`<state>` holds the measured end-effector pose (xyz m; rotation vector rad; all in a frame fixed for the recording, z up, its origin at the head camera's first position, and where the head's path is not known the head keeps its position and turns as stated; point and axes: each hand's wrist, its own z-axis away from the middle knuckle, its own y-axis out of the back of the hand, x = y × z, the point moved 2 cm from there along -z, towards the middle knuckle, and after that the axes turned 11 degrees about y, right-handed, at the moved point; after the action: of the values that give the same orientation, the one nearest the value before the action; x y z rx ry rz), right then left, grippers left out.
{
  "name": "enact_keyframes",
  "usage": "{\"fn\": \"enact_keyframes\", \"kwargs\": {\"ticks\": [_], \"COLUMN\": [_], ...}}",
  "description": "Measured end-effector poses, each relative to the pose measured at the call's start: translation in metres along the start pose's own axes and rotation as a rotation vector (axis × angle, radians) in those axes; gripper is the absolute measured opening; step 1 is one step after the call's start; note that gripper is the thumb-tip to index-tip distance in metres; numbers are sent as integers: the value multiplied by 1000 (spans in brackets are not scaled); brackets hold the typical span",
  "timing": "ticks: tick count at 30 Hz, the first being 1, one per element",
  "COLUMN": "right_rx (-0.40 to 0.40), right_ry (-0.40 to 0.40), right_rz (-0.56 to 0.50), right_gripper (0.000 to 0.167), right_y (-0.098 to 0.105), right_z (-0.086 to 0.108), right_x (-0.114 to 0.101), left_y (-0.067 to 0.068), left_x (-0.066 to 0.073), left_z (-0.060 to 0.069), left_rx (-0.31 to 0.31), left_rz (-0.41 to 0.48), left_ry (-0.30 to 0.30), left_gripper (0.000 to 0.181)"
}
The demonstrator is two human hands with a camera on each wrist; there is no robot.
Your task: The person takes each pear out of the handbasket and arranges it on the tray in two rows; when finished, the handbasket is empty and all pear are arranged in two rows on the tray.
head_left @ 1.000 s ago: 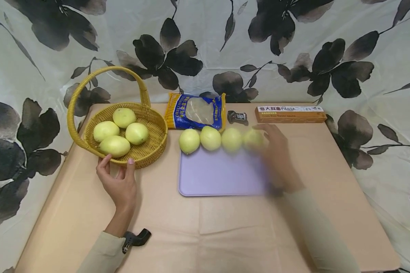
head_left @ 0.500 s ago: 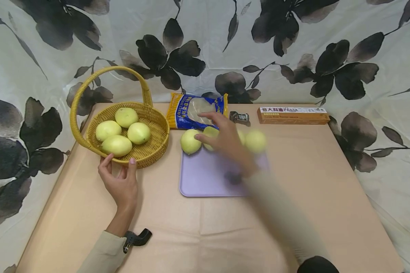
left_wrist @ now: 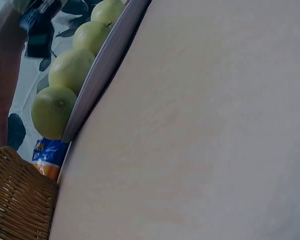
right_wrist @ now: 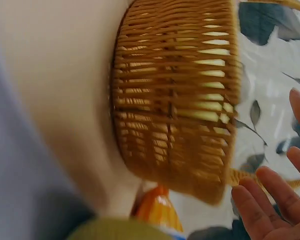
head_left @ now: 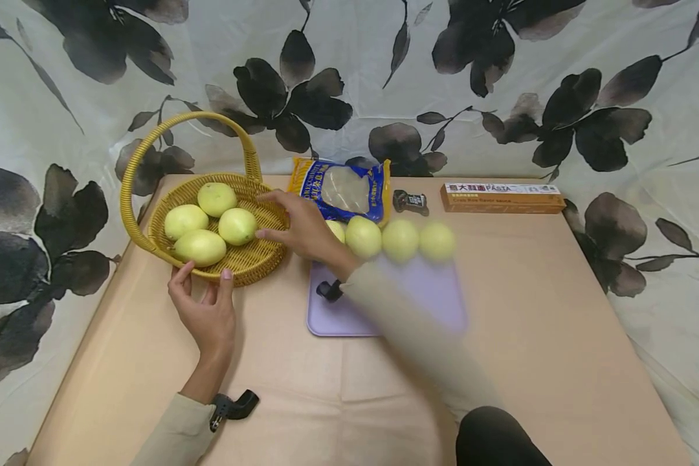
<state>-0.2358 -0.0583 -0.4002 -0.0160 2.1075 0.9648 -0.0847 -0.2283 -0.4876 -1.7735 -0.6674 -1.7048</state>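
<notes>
A yellow wicker basket (head_left: pixel 256 262) with a tall handle holds several pale yellow-green round fruits (head_left: pixel 237 226). My left hand (head_left: pixel 206 317) rests its fingertips against the basket's near side, thumb and forefinger spread apart. Over the basket's right rim reaches my right hand (head_left: pixel 305 226), thumb and fingers apart, near the rightmost fruit and with nothing held. In the right wrist view, the fingers (right_wrist: pixel 282 195) appear beside the wicker wall. More of these fruits (head_left: pixel 364 237) stand in a row along the far edge of a lilac tray (head_left: pixel 443 310); my right hand and wrist partly cover the leftmost.
Behind the row lies a blue and yellow pasta bag (head_left: pixel 346 189). A small dark wrapped packet (head_left: pixel 410 202) is beside it, and a long brown pasta box (head_left: pixel 503 198) sits at the back right. A floral cloth (head_left: pixel 349 77) hangs behind the table.
My right hand has left the rightmost fruit of the row and swept left across the tray to the basket. My left hand has stayed at the basket.
</notes>
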Motion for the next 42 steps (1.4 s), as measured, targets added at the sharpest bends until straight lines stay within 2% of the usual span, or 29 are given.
{"fn": "enact_keyframes", "kwargs": {"ticks": [7, 14, 21, 26, 32, 42], "right_rx": [-115, -180, -262, -295, -263, -114], "right_ry": [0, -5, -88, -102, -77, -39], "right_rz": [76, 182, 209, 241, 250, 198], "right_gripper": [64, 61, 60, 60, 58, 64], "right_y": [-34, -54, -67, -69, -65, -42], "right_z": [-31, -54, -64, -64, -57, -30], "right_x": [-3, -3, 4, 4, 1, -21], "left_y": [1, 0, -1, 1, 1, 0], "left_x": [0, -2, -3, -3, -3, -1], "left_z": [1, 1, 1, 0, 0, 0], "left_rx": [-6, -3, -8, -7, 0, 2], "left_rz": [0, 11, 17, 2, -5, -4], "left_ry": [-7, -11, -19, -14, -4, 6], "left_gripper": [64, 63, 63, 63, 64, 63]}}
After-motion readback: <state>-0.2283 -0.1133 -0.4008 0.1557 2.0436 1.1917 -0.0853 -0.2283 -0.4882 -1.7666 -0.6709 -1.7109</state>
